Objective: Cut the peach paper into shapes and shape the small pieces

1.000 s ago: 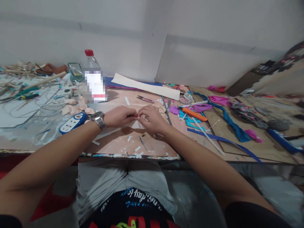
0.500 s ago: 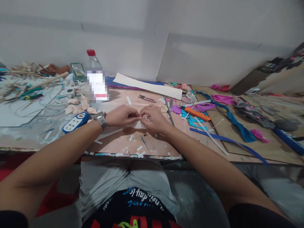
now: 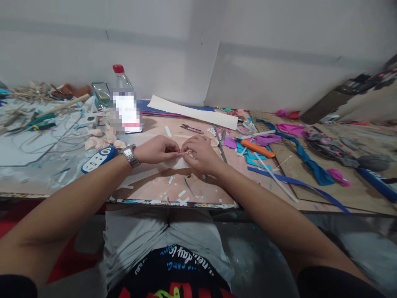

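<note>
My left hand (image 3: 159,149) and my right hand (image 3: 201,152) meet fingertip to fingertip above the middle of the table (image 3: 149,188). Both are closed in a pinch. Something small and pale shows at the fingertips, mostly covered by them; its kind cannot be made out. Beneath the hands lies a strip of white paper (image 3: 145,170). Small white paper scraps (image 3: 181,193) are scattered toward the front edge. Just beyond my hands rest thread snips (image 3: 191,128). A tape roll (image 3: 214,142) sits right beside my right hand.
A blue-and-white power strip (image 3: 98,159) lies by my left forearm. Behind it stand a lit phone (image 3: 126,109) and a red-capped bottle (image 3: 118,69). An orange utility knife (image 3: 257,148), blue ribbon (image 3: 299,182) and coloured paper lie to the right. Pliers (image 3: 41,121) and sticks are at left.
My left hand and wrist have shifted very slightly, with the fingers still pinched against those of my right hand. Nothing else has visibly moved.
</note>
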`<state>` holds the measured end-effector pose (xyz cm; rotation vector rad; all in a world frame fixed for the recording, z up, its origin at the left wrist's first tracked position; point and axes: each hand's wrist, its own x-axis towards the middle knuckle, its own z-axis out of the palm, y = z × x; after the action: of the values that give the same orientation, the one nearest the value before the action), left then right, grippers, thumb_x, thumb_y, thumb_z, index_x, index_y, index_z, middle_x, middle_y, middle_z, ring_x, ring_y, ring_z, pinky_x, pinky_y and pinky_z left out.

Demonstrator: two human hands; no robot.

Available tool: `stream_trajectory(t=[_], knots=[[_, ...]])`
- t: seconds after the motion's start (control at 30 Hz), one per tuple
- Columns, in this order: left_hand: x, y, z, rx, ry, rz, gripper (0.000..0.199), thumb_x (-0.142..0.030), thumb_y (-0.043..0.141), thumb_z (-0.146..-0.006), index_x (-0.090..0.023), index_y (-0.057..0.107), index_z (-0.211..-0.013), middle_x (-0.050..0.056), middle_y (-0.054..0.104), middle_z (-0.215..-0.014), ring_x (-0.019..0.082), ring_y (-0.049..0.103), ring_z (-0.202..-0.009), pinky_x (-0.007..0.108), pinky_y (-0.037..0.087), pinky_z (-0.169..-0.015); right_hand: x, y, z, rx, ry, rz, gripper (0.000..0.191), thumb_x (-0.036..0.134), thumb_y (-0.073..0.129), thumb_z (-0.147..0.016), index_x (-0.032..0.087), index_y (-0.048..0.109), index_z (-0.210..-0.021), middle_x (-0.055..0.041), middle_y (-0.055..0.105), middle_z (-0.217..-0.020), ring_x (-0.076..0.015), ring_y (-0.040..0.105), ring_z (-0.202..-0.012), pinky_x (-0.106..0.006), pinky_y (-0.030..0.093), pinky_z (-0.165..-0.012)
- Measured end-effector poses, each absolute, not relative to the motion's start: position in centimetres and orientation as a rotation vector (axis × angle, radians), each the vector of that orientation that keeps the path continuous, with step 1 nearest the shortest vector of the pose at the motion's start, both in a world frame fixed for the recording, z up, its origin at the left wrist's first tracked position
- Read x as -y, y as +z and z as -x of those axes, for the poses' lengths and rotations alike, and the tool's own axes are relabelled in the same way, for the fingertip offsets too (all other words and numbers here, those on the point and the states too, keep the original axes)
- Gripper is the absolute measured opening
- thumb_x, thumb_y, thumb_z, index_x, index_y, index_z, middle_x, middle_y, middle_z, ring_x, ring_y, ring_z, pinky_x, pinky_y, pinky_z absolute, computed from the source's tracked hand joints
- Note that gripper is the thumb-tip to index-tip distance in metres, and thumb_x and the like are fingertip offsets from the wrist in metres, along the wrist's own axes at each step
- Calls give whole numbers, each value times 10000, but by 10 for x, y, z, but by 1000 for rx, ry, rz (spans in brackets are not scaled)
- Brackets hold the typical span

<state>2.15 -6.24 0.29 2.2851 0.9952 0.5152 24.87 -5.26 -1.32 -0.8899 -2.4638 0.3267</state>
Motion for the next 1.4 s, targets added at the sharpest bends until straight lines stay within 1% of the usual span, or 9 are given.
stream_trajectory(t=[0.33, 0.53, 0.7, 0.8, 0.9, 1.03, 1.2, 1.3, 1.4], knots=[[56, 1, -15, -993, 374, -2302, 427, -508, 564, -970, -131, 731, -859, -5, 587, -659, 109, 443, -597, 259, 311, -583, 52, -12, -250, 2471, 312, 899, 81, 223, 614, -844, 181, 683, -840, -59, 753, -965, -251, 574, -1048, -432, 246, -963], [56, 3, -16, -993, 329, -2257, 448, -550, 586, -949, -143, 715, -816, -17, 540, -636, 105, 411, -593, 252, 302, -572, 55, -11, -248, 2492, 368, 886, 122, 258, 615, -882, 192, 718, -874, -58, 762, -979, -252, 579, -1053, -440, 237, -977], [57, 4, -15, -984, 244, -2195, 453, -555, 579, -945, -152, 663, -757, -27, 497, -617, 100, 378, -575, 252, 282, -554, 56, -11, -248, 2475, 353, 910, 91, 235, 634, -859, 190, 707, -827, -51, 760, -927, -244, 602, -1033, -447, 228, -980], [56, 3, -14, -940, 218, -2224, 435, -520, 542, -965, -153, 618, -743, -34, 448, -617, 102, 355, -578, 255, 278, -561, 56, -10, -249, 2480, 332, 893, 122, 283, 638, -874, 191, 716, -858, -45, 760, -895, -235, 615, -990, -449, 226, -984], [56, 4, -13, -934, 215, -2227, 373, -463, 534, -955, -148, 629, -779, -25, 484, -653, 110, 391, -605, 254, 302, -585, 56, -9, -249, 2520, 346, 859, 177, 324, 611, -911, 193, 728, -899, -41, 767, -880, -220, 626, -934, -455, 218, -1001], [56, 7, -12, -926, 193, -2186, 217, -315, 529, -891, -146, 658, -845, -7, 560, -733, 132, 473, -677, 253, 356, -641, 55, -9, -249, 2540, 350, 888, 156, 279, 599, -886, 186, 724, -889, -51, 757, -862, -218, 628, -908, -443, 237, -992], [54, 9, -10, -916, 182, -2160, 103, -216, 508, -817, -159, 582, -774, -12, 512, -713, 132, 454, -665, 259, 346, -625, 53, -8, -252, 2496, 311, 973, 131, 260, 602, -837, 186, 707, -861, -42, 732, -812, -221, 620, -884, -443, 238, -1001], [54, 8, -10, -915, 176, -2165, 110, -234, 516, -839, -161, 570, -776, -8, 510, -721, 132, 455, -663, 259, 342, -615, 52, -8, -252, 2491, 307, 1000, 134, 260, 595, -841, 183, 704, -858, -43, 736, -813, -220, 617, -875, -442, 237, -999], [55, 5, -12, -913, 175, -2180, 234, -352, 533, -913, -168, 554, -769, -17, 478, -694, 124, 424, -635, 252, 328, -595, 53, -11, -250, 2499, 333, 977, 151, 287, 598, -869, 186, 710, -880, -44, 752, -856, -218, 625, -879, -432, 247, -985]])
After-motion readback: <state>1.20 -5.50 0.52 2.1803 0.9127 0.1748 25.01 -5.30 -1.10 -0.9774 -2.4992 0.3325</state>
